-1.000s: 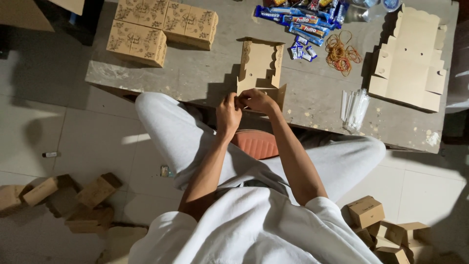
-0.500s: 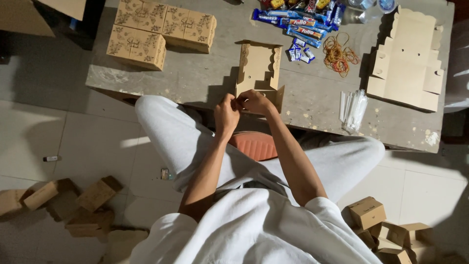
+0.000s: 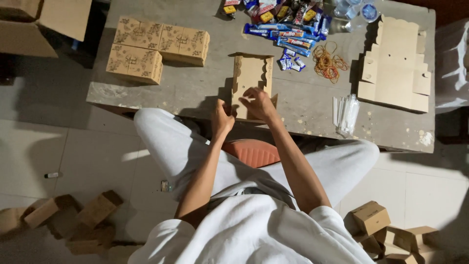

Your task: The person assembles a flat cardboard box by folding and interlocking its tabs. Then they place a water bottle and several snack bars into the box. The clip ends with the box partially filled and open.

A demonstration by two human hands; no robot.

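A half-folded cardboard box (image 3: 251, 80) lies flat-bottomed on the grey table (image 3: 195, 90), near its front edge, with its far flaps standing up. The left hand (image 3: 222, 117) sits at the box's 7 o'clock corner, fingers curled against the near edge of the card; how tight the grip is cannot be told. The right hand (image 3: 258, 102) rests on the near part of the box, fingers bent and pressing down on a flap, so it holds the card rather than hanging loose.

At 10 o'clock from the box stand three finished boxes (image 3: 156, 46) with printed patterns, touching one another. At 1 o'clock lies a heap of wrapped snack bars (image 3: 286, 29), and just beside it, toward 2 o'clock, a tangle of rubber bands (image 3: 328, 62). At 3 o'clock from the box a stack of flat box blanks (image 3: 398, 66) covers the table's far right part, with a bundle of clear plastic sleeves (image 3: 346, 113) between that stack and the hands.

An orange stool (image 3: 251, 152) shows between the person's knees. On the floor more brown boxes (image 3: 386, 230) lie at 5 o'clock, and others (image 3: 73, 215) at 8 o'clock.
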